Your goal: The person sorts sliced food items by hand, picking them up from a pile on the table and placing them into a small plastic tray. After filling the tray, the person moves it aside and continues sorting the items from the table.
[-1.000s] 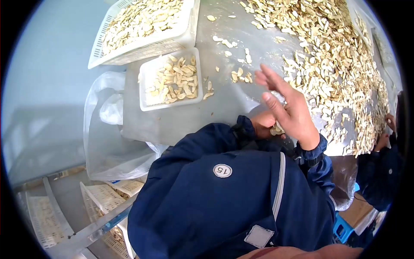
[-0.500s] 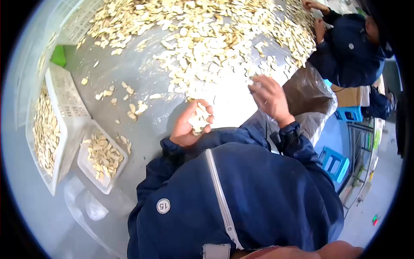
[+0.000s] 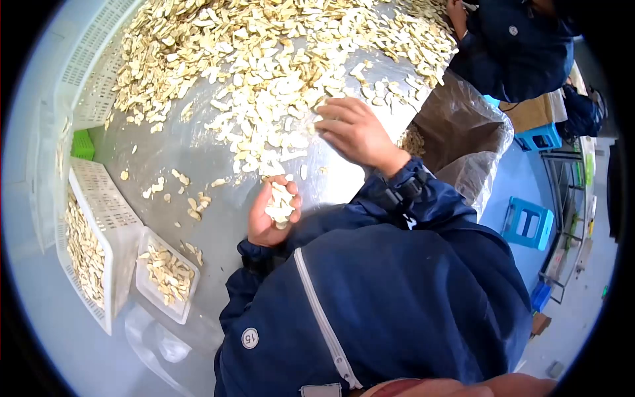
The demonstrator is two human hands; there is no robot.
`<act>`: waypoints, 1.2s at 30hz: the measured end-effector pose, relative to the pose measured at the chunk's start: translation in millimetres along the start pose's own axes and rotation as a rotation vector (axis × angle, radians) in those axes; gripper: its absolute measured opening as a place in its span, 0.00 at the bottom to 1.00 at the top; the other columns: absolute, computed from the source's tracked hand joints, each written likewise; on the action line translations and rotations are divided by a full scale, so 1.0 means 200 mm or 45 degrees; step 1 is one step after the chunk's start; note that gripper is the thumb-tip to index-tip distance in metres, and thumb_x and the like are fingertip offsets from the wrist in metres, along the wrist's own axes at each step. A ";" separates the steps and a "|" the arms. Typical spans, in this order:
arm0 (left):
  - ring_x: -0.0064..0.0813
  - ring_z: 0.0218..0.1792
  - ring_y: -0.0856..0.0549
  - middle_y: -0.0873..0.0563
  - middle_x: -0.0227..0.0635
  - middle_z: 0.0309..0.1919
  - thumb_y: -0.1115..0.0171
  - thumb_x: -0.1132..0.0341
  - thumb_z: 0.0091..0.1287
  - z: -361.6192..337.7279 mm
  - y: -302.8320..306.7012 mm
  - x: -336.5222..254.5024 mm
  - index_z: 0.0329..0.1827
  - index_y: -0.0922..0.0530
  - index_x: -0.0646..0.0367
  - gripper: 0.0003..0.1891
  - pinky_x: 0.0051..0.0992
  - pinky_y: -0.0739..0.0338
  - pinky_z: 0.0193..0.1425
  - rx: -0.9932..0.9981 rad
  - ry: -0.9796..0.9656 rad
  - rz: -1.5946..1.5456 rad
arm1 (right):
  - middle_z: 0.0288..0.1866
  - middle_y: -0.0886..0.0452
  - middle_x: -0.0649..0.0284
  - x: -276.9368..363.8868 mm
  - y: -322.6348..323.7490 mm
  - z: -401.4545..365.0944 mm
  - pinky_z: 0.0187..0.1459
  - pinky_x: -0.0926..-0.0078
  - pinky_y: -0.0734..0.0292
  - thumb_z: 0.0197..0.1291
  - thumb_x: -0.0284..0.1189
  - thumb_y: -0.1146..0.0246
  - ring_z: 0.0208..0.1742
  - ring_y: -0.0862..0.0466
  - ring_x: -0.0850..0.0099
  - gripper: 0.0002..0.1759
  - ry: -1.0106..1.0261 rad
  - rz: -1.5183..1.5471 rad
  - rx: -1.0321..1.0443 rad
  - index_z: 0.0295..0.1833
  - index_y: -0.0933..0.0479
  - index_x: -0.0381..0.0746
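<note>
My left hand (image 3: 269,215) is cupped around a small bunch of pale dried slices (image 3: 280,204), palm up, close in front of my jacket. Ahead and to its right, my right hand (image 3: 357,134) reaches palm down over the near part of the slice pile (image 3: 264,73), its fingers stretched out and slightly apart. Its fingertips are right at some loose slices on the shiny metal table (image 3: 198,149).
At left stand a white perforated crate (image 3: 112,198) and a small white tray (image 3: 188,311), both holding slices. A plastic-lined bin (image 3: 486,142) is at my right, with blue stools (image 3: 527,223) beyond. Another person (image 3: 509,49) works at upper right.
My right hand has swung left from the bin side to the slices, its fingers stretching out. My left hand keeps its bunch. The view has shifted somewhat.
</note>
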State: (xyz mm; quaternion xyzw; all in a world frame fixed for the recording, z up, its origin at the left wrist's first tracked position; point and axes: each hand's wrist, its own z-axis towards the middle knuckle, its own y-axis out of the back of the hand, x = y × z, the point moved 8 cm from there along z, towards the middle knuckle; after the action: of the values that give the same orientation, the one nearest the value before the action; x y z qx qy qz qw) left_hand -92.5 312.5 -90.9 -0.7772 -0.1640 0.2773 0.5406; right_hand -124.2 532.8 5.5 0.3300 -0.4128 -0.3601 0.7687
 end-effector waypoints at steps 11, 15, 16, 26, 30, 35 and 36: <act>0.34 0.45 0.17 0.18 0.38 0.52 0.53 0.52 0.87 -0.01 -0.02 0.00 0.63 0.23 0.54 0.18 0.30 0.19 0.37 -0.058 0.029 0.039 | 0.41 0.12 0.58 -0.39 0.21 -0.02 0.47 0.56 0.17 0.66 0.35 0.32 0.44 0.13 0.53 0.08 -0.528 -0.434 -0.034 0.46 0.12 0.44; 0.34 0.47 0.16 0.17 0.38 0.52 0.51 0.53 0.86 -0.01 0.02 0.01 0.63 0.23 0.55 0.18 0.30 0.17 0.39 -0.046 0.016 0.057 | 0.43 0.10 0.59 -0.39 0.20 0.00 0.46 0.56 0.17 0.66 0.34 0.32 0.44 0.11 0.53 0.09 -0.427 -0.411 -0.102 0.49 0.11 0.48; 0.34 0.47 0.15 0.16 0.38 0.52 0.50 0.53 0.86 -0.01 0.03 0.01 0.63 0.23 0.55 0.18 0.30 0.16 0.40 -0.050 -0.004 0.052 | 0.45 0.10 0.58 -0.39 0.18 0.02 0.45 0.55 0.17 0.66 0.34 0.31 0.45 0.11 0.52 0.10 -0.521 -0.477 -0.042 0.50 0.11 0.47; 0.34 0.54 0.11 0.16 0.38 0.60 0.46 0.55 0.84 -0.06 -0.04 -0.11 0.69 0.25 0.55 0.19 0.33 0.14 0.53 0.122 -0.615 0.762 | 0.58 0.13 0.44 1.06 -0.26 0.50 0.56 0.67 0.17 0.75 0.24 0.37 0.53 0.10 0.64 0.27 0.077 1.329 0.593 0.78 0.26 0.43; 0.33 0.56 0.12 0.16 0.37 0.60 0.46 0.56 0.84 -0.01 0.05 0.02 0.69 0.25 0.55 0.18 0.32 0.14 0.54 0.249 -0.117 0.152 | 0.60 0.13 0.50 0.84 -0.22 0.56 0.58 0.60 0.16 0.73 0.24 0.35 0.55 0.12 0.52 0.26 0.156 0.664 0.306 0.75 0.22 0.45; 0.34 0.49 0.15 0.17 0.41 0.54 0.48 0.52 0.85 -0.01 0.02 0.01 0.63 0.23 0.57 0.18 0.32 0.16 0.42 0.072 -0.037 0.049 | 0.68 0.18 0.58 0.33 -0.12 0.24 0.68 0.55 0.23 0.63 0.25 0.29 0.67 0.19 0.51 0.24 0.107 0.006 0.247 0.66 0.17 0.47; 0.34 0.49 0.15 0.17 0.40 0.54 0.49 0.52 0.86 -0.01 0.02 0.02 0.64 0.24 0.57 0.19 0.31 0.15 0.43 0.045 0.038 -0.065 | 0.68 0.18 0.58 0.26 -0.08 0.16 0.67 0.55 0.23 0.61 0.25 0.28 0.67 0.19 0.51 0.23 0.071 -0.091 0.225 0.63 0.15 0.47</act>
State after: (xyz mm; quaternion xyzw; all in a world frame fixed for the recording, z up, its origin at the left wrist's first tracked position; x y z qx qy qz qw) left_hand -88.8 311.0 -94.6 -0.7672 -0.1708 0.2545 0.5635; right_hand -136.5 474.5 27.4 0.4209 -0.4094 -0.3401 0.7346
